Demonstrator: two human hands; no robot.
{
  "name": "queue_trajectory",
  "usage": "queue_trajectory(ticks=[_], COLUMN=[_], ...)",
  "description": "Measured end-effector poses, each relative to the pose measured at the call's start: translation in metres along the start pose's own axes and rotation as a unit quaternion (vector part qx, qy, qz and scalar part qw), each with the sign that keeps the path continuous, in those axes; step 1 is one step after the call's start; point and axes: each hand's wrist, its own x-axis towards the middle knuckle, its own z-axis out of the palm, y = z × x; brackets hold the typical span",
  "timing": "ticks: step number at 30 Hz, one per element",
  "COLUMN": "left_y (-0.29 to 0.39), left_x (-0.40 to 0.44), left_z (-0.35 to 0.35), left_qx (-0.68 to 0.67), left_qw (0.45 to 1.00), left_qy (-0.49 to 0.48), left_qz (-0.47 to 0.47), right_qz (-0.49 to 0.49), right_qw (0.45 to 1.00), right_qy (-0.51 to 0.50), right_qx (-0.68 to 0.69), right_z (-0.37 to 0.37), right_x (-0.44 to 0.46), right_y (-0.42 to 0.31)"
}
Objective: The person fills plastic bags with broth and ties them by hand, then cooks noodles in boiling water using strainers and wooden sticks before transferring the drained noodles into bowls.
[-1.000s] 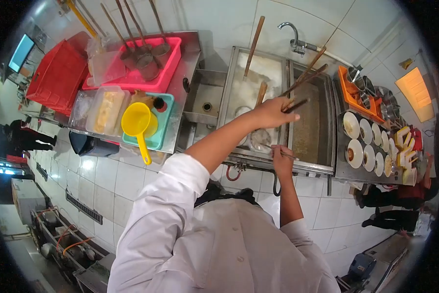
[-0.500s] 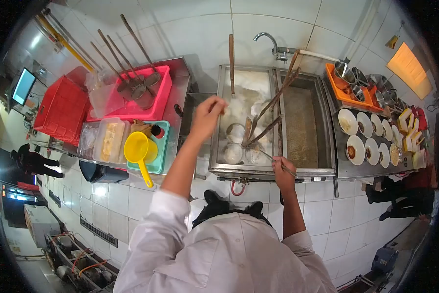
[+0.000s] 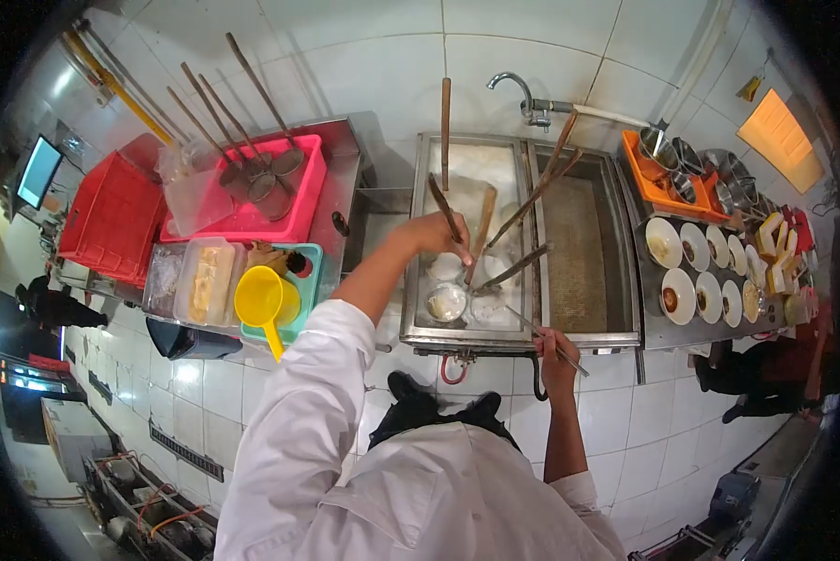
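Wooden handle point(image 3: 442, 204): I'm gripping it with my left hand point(image 3: 436, 234), fingers closed, above the foamy left tank point(image 3: 423, 280). Beneath, a strainer point(image 3: 447, 302) is sitting near the front rim; I can't tell which one the handle is joining. My right hand point(image 3: 557, 348) is pinching a thin utensil point(image 3: 572, 362), its tip reaching over the same tank's front. Other handles are leaning toward the right tank point(image 3: 577, 252). Farther right, bowls point(image 3: 679, 296) are standing in two rows. Far left, a yellow scoop point(image 3: 266, 297) is resting on a teal tray point(image 3: 311, 280).
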Motion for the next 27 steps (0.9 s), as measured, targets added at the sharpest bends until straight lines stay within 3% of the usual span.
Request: queue_trajectory(ticks=[2, 4, 5, 7, 11, 13, 14, 16, 18, 20, 21, 23, 24, 25, 26, 27], left_y=[0.017, 0.016, 0.016, 0.012, -0.001, 0.001, 0.002, 0.006, 0.028, 0.027, 0.040, 0.079, 0.066, 0.051, 0.055, 0.062], left_x=[-0.011, -0.014, -0.012, -0.006, 0.004, 0.006, 0.004, -0.010, -0.037, -0.059, -0.056, -0.044, -0.025, -0.006, 0.002, 0.007], left_z=[-0.008, -0.005, -0.007, -0.006, 0.005, 0.011, 0.016, 0.035, 0.070, 0.109, 0.107, 0.099, 0.103, 0.103, 0.098, 0.092], left_qx=[0.000, -0.032, -0.033, 0.058, 0.069, 0.048, 0.049, 0.074, 0.021, -0.073, -0.074, -0.030, -0.179, -0.320, -0.322, -0.256], left_qw=[1.000, 0.988, 0.989, 0.968, 0.953, 0.900, 0.901, 0.789, 0.709, 0.756, 0.758, 0.887, 0.933, 0.935, 0.934, 0.959], left_qy=[0.009, 0.148, 0.146, 0.246, 0.290, 0.427, 0.426, 0.610, 0.705, 0.637, 0.634, 0.423, 0.293, 0.150, 0.152, 0.113], left_qz=[0.005, 0.010, 0.011, 0.000, -0.052, -0.075, -0.074, 0.007, -0.028, 0.131, 0.132, 0.182, 0.106, 0.026, 0.024, -0.044], right_qz=[0.000, 0.000, -0.003, -0.002, 0.023, 0.017, 0.011, 0.009, 0.003, -0.007, -0.005, -0.037, -0.034, -0.029, -0.024, -0.014], right_qw=[1.000, 1.000, 0.999, 0.999, 1.000, 1.000, 1.000, 1.000, 1.000, 0.999, 0.999, 0.997, 0.997, 0.997, 0.997, 0.999], right_qy=[-0.001, -0.001, -0.002, -0.005, 0.000, 0.000, -0.001, 0.000, 0.005, 0.008, 0.011, 0.002, 0.001, -0.010, -0.022, -0.029], right_qx=[0.004, 0.017, 0.032, 0.032, 0.018, 0.007, -0.004, -0.001, 0.005, -0.048, -0.047, -0.063, -0.064, -0.070, -0.077, -0.021], right_z=[0.003, 0.005, 0.007, 0.009, 0.015, 0.015, 0.014, 0.011, 0.008, 0.007, 0.006, 0.004, 0.003, 0.001, -0.001, -0.003], right_x=[-0.004, -0.007, -0.006, -0.006, -0.009, -0.007, -0.007, -0.006, -0.003, -0.007, -0.009, -0.008, -0.009, -0.007, -0.006, -0.004], right_y=[-0.009, -0.002, 0.002, 0.009, 0.000, -0.004, -0.004, 0.001, 0.000, -0.008, -0.010, -0.013, -0.014, -0.015, -0.015, -0.008])
